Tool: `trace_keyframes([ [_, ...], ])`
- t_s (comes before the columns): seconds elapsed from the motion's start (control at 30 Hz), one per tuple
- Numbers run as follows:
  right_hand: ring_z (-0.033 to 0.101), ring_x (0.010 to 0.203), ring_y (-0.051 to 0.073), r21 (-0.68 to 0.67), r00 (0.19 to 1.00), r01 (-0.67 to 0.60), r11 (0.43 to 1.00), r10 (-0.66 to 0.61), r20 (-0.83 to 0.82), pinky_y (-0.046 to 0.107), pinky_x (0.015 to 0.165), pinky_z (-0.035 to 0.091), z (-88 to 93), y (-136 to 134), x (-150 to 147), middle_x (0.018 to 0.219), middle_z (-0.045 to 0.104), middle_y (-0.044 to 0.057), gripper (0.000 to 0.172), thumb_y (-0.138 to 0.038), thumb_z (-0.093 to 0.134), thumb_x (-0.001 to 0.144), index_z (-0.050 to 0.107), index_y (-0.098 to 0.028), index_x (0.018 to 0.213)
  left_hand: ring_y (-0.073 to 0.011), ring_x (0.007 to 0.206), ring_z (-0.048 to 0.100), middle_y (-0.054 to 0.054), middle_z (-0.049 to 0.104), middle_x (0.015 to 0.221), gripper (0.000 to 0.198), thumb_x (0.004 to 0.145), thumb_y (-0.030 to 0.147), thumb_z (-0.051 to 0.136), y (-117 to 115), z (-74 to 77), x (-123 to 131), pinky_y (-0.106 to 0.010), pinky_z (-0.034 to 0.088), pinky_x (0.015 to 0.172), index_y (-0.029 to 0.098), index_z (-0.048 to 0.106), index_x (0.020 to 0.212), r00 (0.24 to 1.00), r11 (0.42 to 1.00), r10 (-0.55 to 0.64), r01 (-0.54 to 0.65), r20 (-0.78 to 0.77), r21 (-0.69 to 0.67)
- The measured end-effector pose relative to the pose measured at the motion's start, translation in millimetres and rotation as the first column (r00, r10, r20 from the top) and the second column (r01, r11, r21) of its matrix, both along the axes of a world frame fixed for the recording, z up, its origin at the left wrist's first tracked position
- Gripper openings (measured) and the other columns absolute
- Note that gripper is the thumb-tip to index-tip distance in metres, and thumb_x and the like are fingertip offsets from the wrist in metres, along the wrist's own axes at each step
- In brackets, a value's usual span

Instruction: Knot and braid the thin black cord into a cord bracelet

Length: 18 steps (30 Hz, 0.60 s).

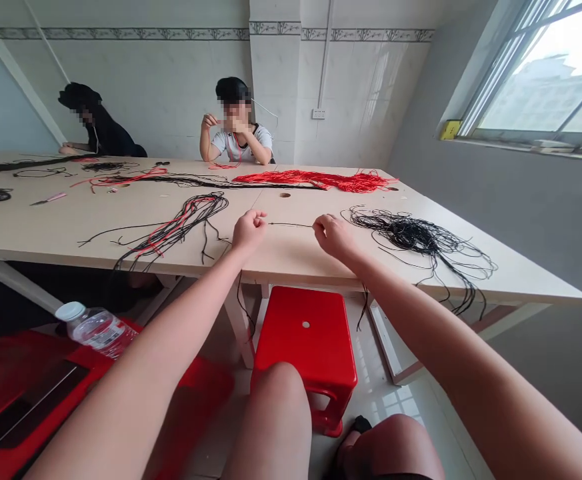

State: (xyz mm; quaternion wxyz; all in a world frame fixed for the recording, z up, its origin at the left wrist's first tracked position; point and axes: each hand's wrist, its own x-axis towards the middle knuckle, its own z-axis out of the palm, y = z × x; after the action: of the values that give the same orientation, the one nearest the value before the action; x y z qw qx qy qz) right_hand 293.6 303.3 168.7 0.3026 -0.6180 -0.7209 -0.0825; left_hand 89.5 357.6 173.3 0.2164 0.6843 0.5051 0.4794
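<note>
Holding a thin black cord (pixel 291 225) taut over the tabletop (pixel 291 252), pinched in curled fingers of left hand (pixel 249 230) and right hand (pixel 334 235). Could easily lose it with one uneven tug, or snag it on the black-and-red bundle (pixel 191 217) nearby. Can't really make out fingertip contact, or trace the cord past either hand.

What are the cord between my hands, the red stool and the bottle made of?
Cord: perhaps textile fiber, thin and string-like; finish too fine to tell.
Stool: probably glossy molded plastic, given its highlights and rounded edges.
Bottle: likely clear, smooth plastic, since its walls are see-through.
</note>
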Motion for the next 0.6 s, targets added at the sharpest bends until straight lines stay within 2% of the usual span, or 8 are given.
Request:
trace_keyframes([
  [0.1, 0.051, 0.067, 0.014, 0.095, 0.958, -0.182, 0.979, 0.198, -0.208, 0.024, 0.062, 0.037, -2.1, -64, -27, 0.074, 0.059, 0.004, 0.016, -0.019, 0.04, 0.083, 0.054, -0.017, 0.075, -0.0117, 0.065, 0.059, -0.002, 0.057, 0.083, 0.032, 0.067, 0.017, 0.054, -67, 2.9, -33, -0.027, 0.046, 0.065, 0.016, 0.055, 0.099, 0.963, 0.963, -0.195, 0.224, 0.188, -0.151],
  [0.13, 0.05, 0.063, 0.013, 0.103, 0.925, -0.215, 0.971, 0.236, -0.297, 0.023, 0.059, 0.037, -5.6, -88, -37, 0.069, 0.057, 0.002, 0.016, -0.021, 0.042, 0.082, 0.052, -0.018, 0.071, -0.0112, 0.064, 0.06, -0.004, 0.057, 0.092, 0.037, 0.065, 0.017, 0.057, -93, 2.8, -43, -0.028, 0.047, 0.064, 0.017, 0.054, 0.102, 0.929, 0.913, -0.267, 0.329, 0.258, -0.241],
  [0.2, 0.047, 0.058, 0.012, 0.067, 0.846, -0.281, 0.957, 0.281, -0.453, 0.023, 0.055, 0.037, -15.4, -134, -56, 0.065, 0.055, 0.001, 0.014, -0.024, 0.045, 0.082, 0.051, -0.018, 0.07, -0.0122, 0.068, 0.062, -0.007, 0.055, 0.109, 0.044, 0.064, 0.02, 0.062, -145, 0.6, -56, -0.028, 0.049, 0.063, 0.019, 0.054, 0.107, 0.847, 0.758, -0.395, 0.519, 0.356, -0.395],
  [0.23, 0.046, 0.057, 0.011, 0.052, 0.8, -0.32, 0.946, 0.299, -0.52, 0.023, 0.054, 0.036, -20.7, -155, -64, 0.064, 0.054, 0.0, 0.014, -0.025, 0.045, 0.082, 0.051, -0.018, 0.071, -0.0128, 0.069, 0.062, -0.008, 0.055, 0.113, 0.046, 0.065, 0.023, 0.063, -170, -1.6, -59, -0.029, 0.049, 0.064, 0.021, 0.054, 0.11, 0.817, 0.697, -0.438, 0.573, 0.376, -0.432],
  [0.27, 0.046, 0.056, 0.011, 0.041, 0.75, -0.365, 0.93, 0.32, -0.58, 0.023, 0.052, 0.036, -25.9, -175, -72, 0.064, 0.053, 0.0, 0.014, -0.027, 0.046, 0.082, 0.051, -0.019, 0.071, -0.0132, 0.072, 0.062, -0.008, 0.057, 0.112, 0.046, 0.066, 0.025, 0.064, -193, -4.5, -60, -0.029, 0.049, 0.066, 0.022, 0.055, 0.111, 0.806, 0.671, -0.461, 0.591, 0.372, -0.448],
  [0.37, 0.046, 0.058, 0.011, 0.036, 0.614, -0.468, 0.883, 0.355, -0.705, 0.022, 0.053, 0.037, -37.5, -223, -89, 0.067, 0.054, 0.001, 0.014, -0.028, 0.046, 0.083, 0.05, -0.019, 0.073, -0.0165, 0.082, 0.06, -0.006, 0.064, 0.098, 0.037, 0.066, 0.029, 0.068, -248, -15.4, -54, -0.029, 0.048, 0.074, 0.019, 0.063, 0.101, 0.854, 0.74, -0.469, 0.52, 0.227, -0.427],
  [0.47, 0.047, 0.061, 0.011, 0.046, 0.548, -0.487, 0.872, 0.346, -0.762, 0.022, 0.054, 0.038, -40.4, -257, -97, 0.068, 0.054, 0.001, 0.014, -0.028, 0.047, 0.083, 0.052, -0.018, 0.074, -0.0169, 0.082, 0.06, -0.005, 0.067, 0.088, 0.027, 0.07, 0.033, 0.065, -283, -21.1, -49, -0.028, 0.048, 0.077, 0.016, 0.067, 0.092, 0.872, 0.807, -0.451, 0.49, 0.191, -0.33],
  [0.6, 0.045, 0.06, 0.01, 0.12, 0.448, -0.489, 0.864, 0.366, -0.816, 0.021, 0.053, 0.037, -34.6, -287, -108, 0.067, 0.052, 0.0, 0.014, -0.029, 0.049, 0.084, 0.052, -0.018, 0.074, -0.016, 0.08, 0.061, -0.005, 0.067, 0.085, 0.023, 0.074, 0.032, 0.062, -313, -7.5, -58, -0.026, 0.049, 0.075, 0.016, 0.067, 0.089, 0.879, 0.833, -0.449, 0.477, 0.161, -0.282],
])
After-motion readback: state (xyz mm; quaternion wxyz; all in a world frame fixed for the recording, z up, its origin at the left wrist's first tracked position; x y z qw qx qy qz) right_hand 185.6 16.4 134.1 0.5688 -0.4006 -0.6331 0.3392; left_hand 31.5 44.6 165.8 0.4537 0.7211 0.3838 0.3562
